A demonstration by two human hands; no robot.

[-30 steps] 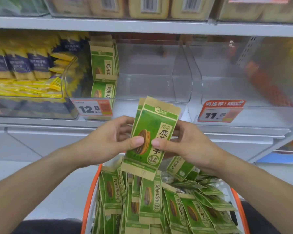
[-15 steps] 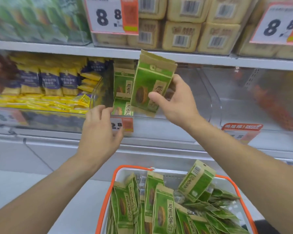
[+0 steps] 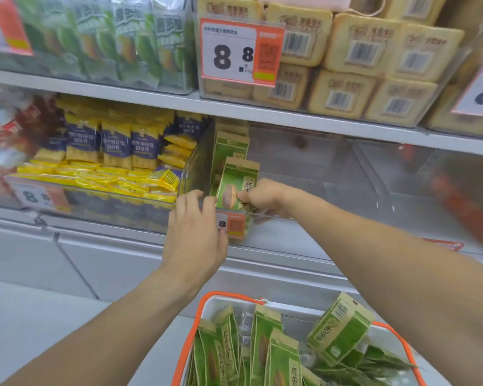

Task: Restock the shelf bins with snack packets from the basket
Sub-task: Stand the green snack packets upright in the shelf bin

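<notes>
Right hand (image 3: 260, 197) pinches an upright sunflower-seed packet (image 3: 234, 185) inside the clear bin (image 3: 304, 215); stacked packets (image 3: 230, 147) stand at twelve o'clock; left hand (image 3: 195, 232), fingers relaxed, rests on the bin's rim.

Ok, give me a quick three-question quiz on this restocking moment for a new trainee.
1. True or false: the right hand holds a green packet inside the clear bin.
2. Which does the left hand touch? A the basket; B the bin's front edge; C the yellow packets.
3. Fill in: the price tag on the upper shelf reads ___.

Key: 1 true; 2 B; 3 8.8
</notes>
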